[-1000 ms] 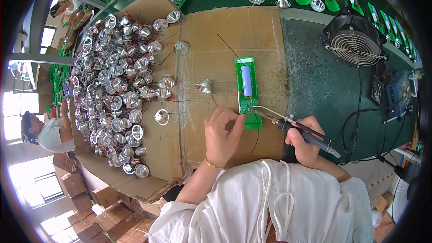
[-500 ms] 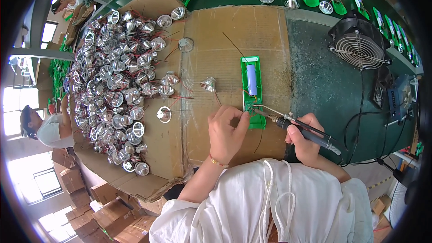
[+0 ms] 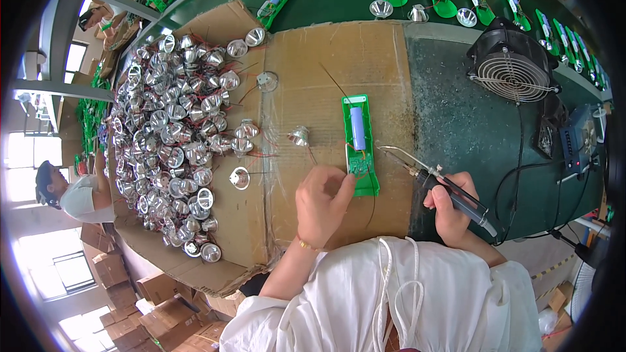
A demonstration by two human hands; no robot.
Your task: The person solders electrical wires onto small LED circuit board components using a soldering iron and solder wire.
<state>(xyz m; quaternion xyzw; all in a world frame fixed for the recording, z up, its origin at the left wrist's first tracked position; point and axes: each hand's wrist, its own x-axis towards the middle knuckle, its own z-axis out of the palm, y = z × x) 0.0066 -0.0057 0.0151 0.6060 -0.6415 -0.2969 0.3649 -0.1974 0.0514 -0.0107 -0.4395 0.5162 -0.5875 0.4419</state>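
Head view: the left hand (image 3: 323, 199) has thumb and forefinger at the edge of the circuit board (image 3: 361, 164); whether they pinch anything, I cannot tell. The right hand (image 3: 453, 207) grips a soldering iron (image 3: 465, 207), tip off the board toward three o'clock. The green housing (image 3: 370, 186) lies at the left hand's one o'clock. Best, I judge: steady board, fingertips clear of heat, no tugging the reflector (image 3: 298, 135) at eleven.

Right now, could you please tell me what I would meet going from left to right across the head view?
Heap of silver reflector cups → left hand → green plastic housing → soldering iron in the right hand → black fan with round grille → blue electrical box.
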